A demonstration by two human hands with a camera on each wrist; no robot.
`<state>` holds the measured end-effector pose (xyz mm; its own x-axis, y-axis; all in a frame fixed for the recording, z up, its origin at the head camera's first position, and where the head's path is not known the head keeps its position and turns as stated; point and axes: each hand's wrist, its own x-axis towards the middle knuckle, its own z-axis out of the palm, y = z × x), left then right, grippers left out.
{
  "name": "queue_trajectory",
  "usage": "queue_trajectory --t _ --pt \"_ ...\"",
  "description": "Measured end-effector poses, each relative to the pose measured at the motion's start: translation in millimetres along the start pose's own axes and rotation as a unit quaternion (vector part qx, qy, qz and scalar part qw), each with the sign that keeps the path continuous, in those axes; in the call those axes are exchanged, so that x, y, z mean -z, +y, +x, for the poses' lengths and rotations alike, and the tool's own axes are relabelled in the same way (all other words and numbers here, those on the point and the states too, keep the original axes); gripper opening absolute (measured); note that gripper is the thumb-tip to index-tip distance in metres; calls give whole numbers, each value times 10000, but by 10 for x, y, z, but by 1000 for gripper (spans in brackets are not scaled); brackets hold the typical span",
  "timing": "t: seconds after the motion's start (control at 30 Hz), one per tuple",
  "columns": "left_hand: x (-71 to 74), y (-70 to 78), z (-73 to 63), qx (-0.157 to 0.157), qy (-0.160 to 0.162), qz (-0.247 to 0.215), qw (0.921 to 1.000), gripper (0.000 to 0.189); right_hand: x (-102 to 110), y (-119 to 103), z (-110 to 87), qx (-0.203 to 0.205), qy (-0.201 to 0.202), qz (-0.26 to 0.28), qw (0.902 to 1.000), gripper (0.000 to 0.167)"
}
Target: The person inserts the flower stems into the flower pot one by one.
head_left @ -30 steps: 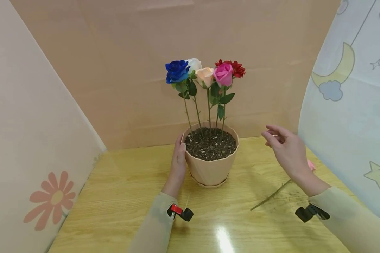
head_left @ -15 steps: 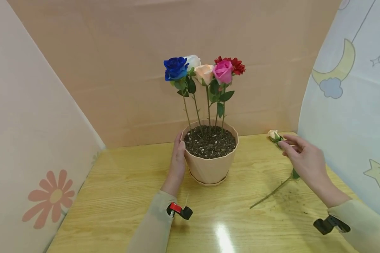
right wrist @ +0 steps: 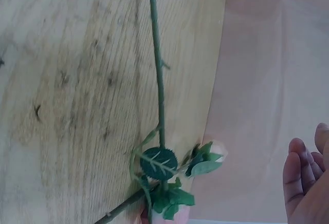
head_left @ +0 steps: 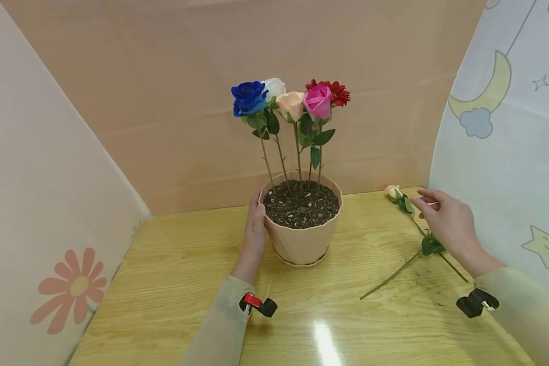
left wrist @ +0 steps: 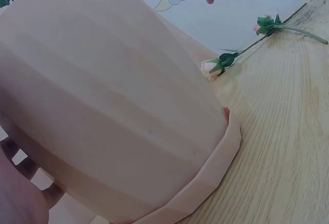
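Note:
My left hand (head_left: 254, 231) holds the left side of a beige flowerpot (head_left: 302, 244), thumb at the rim. The pot is filled with dark soil (head_left: 302, 208). Standing in it are a blue rose (head_left: 249, 98), a white rose (head_left: 274, 88), a peach rose (head_left: 291, 105), a pink rose (head_left: 318, 101) and a red daisy-like flower (head_left: 340, 94). My right hand (head_left: 453, 223) is raised at the right with loosely bent fingers and nothing in them. Near it a cream rose (head_left: 393, 191) lies across the stem of a light pink rose (left wrist: 256, 27), whose bloom the hand hides in the head view.
The pot stands on its saucer (left wrist: 205, 180) on a wooden table (head_left: 178, 284). Dark soil crumbs (head_left: 425, 279) are scattered near the lying stems. A beige backdrop (head_left: 187, 101) rises behind, with printed cloth (head_left: 498, 178) at the right and more at the left.
My right hand has moved right and slightly down, away from the cream rose, which now shows in full on the table. The left hand stays on the flowerpot.

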<state>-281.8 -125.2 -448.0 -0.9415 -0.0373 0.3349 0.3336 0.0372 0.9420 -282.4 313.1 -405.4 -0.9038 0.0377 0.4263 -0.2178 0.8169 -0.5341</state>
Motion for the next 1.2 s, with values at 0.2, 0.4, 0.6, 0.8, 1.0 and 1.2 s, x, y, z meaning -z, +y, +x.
queue_trajectory --t 0.2,0.4,0.6,0.8,1.0,1.2 --pt "-15 27 -15 45 19 -9 10000 61 -1 171 54 -75 -245 -220 9994 51" --pt "-19 7 -6 36 98 -76 9999 60 10 319 54 -179 -508 -364 9979 52" --pt "-8 6 0 -28 64 -92 9999 59 -11 361 -131 -220 -765 -266 9965 57" --pt "-10 25 -1 -16 29 -37 10000 59 -45 352 -401 -238 -904 -108 9956 52" --pt "-9 34 -16 -6 38 -56 10000 59 -48 325 -594 -221 -1216 -57 9923 45" --pt "-6 32 -21 1 51 21 10000 61 -108 312 -747 -147 -1549 -82 9878 36"
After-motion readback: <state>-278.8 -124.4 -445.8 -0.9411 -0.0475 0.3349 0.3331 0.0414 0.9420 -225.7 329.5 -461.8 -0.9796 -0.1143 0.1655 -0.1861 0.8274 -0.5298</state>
